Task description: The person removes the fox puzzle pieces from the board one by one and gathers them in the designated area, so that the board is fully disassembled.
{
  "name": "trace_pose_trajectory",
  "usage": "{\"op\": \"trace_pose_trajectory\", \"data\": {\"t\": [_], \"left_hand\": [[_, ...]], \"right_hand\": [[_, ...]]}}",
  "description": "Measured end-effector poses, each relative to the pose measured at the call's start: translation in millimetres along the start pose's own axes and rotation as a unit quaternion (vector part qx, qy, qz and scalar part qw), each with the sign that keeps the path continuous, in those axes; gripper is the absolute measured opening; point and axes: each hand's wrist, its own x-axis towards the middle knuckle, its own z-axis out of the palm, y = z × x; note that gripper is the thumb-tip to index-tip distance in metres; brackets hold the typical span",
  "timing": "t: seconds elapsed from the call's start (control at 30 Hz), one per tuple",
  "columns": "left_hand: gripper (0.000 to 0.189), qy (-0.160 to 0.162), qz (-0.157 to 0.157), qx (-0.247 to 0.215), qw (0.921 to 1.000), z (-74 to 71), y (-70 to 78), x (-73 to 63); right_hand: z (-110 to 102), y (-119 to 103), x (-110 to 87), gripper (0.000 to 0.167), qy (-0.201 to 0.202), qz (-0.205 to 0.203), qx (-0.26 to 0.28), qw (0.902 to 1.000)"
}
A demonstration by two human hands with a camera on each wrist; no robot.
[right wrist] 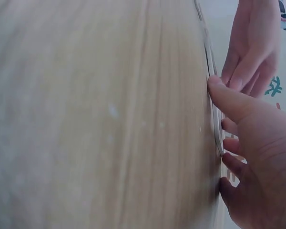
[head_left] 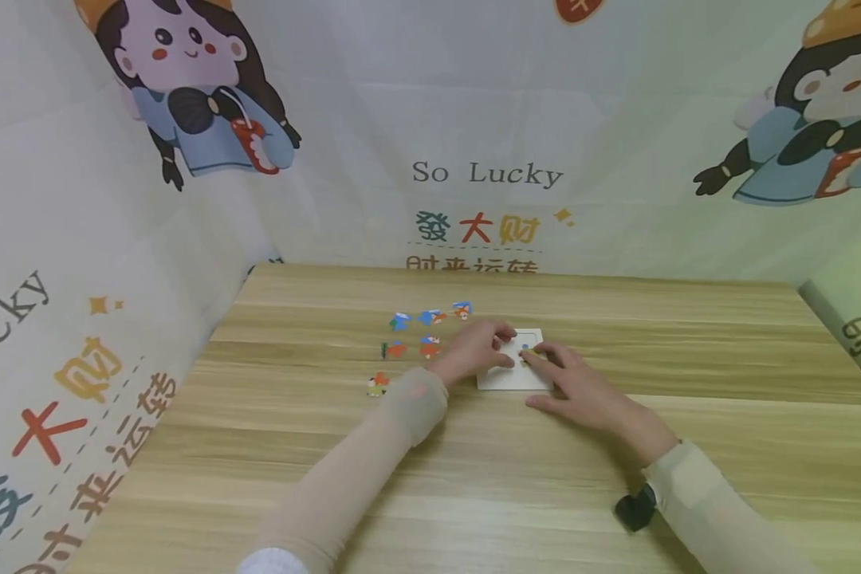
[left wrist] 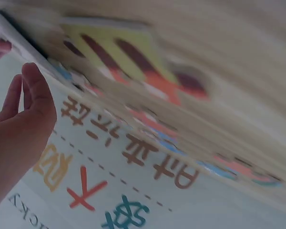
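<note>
A white tray-like puzzle board (head_left: 509,381) lies on the table between my two hands, with a small patch of coloured pieces near its middle. My right hand (head_left: 581,395) reaches in from the right, its fingertips on a small yellowish piece (head_left: 532,354) and its thumb by the board's near edge. Over the board's left side is my left hand (head_left: 471,351), fingers bent loosely and thumb apart from them. In the left wrist view a yellow piece (left wrist: 97,59) with dark red stripes lies close by.
Several jigsaw pieces lie left of the board: blue ones (head_left: 400,321) at the back, red ones (head_left: 396,349) in the middle, and a green-and-red one (head_left: 377,386) nearer me. Behind the wooden table (head_left: 473,494) hangs a printed white cloth (head_left: 344,159).
</note>
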Motion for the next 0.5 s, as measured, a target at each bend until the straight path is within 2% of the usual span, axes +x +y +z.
{"op": "trace_pose_trajectory", "data": {"t": [0.13,0.23,0.37,0.5], "left_hand": [[0.044,0.006,-0.007,0.078,0.9969,11.1,8.8,9.2],[0.04,0.026,-0.022,0.102,0.9942,15.8,12.0,11.8],[0.039,0.037,-0.036,0.073,0.996,17.2,14.3,13.4],[0.036,0.02,-0.041,0.031,0.9985,14.2,12.3,11.4]], "right_hand": [[-1,0,2.4,0.066,0.004,-0.007,0.004,1.0],[-1,0,4.2,0.067,0.008,0.0,0.016,0.9998],[-1,0,4.7,0.074,0.016,0.018,0.032,0.9992],[2,0,2.9,0.079,0.017,0.031,0.044,0.9984]]}}
